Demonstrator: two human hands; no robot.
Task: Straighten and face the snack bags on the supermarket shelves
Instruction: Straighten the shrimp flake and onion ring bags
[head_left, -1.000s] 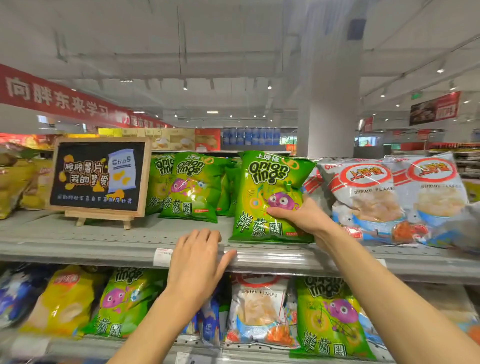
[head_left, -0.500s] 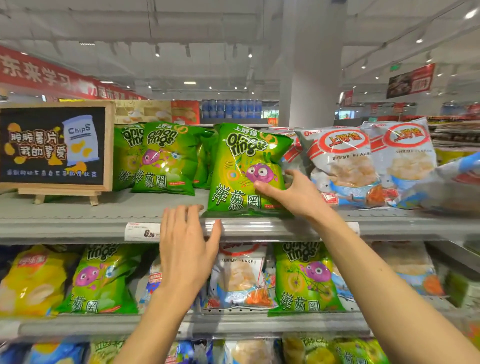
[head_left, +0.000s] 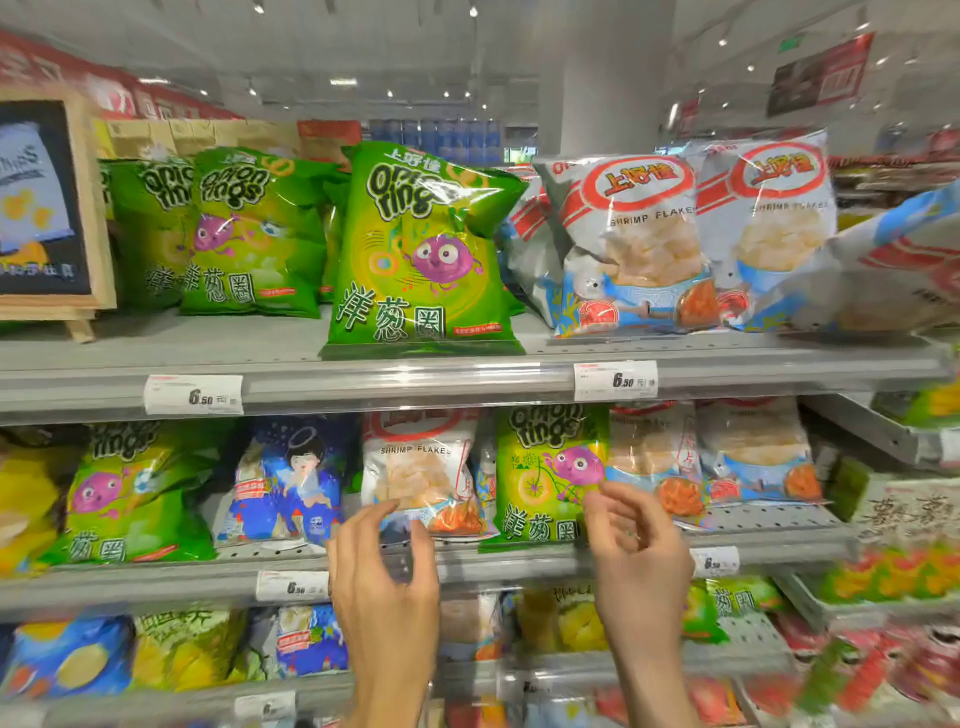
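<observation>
— Supermarket aisle, grey metal shelves stacked in tiers. What's readable on the top one?

— Green bags marked "Onion rings" with a purple cartoon onion; the front onion rings bag stands upright at the shelf edge, facing out. To its right, white bags reading "SHRIMP FLAKES" under a red oval logo; the nearest shrimp flakes bag leans a little. At far left a wood-framed chalkboard sign, its writing blurred.

— Prices?

— Two price tags on the top rail read "6.50". The lower ones are too smeared to read fully.

— And the middle shelf?

— Another shrimp flakes pack beside a second onion rings pack, with a blue bag showing a cartoon figure to the left.

— Hands?

— Both are raised in front of the middle shelf. The left hand has loosely curled fingers, thumb near the shrimp flakes pack's lower edge, holding nothing. The right hand is likewise relaxed and empty, just before the onion rings pack.
</observation>
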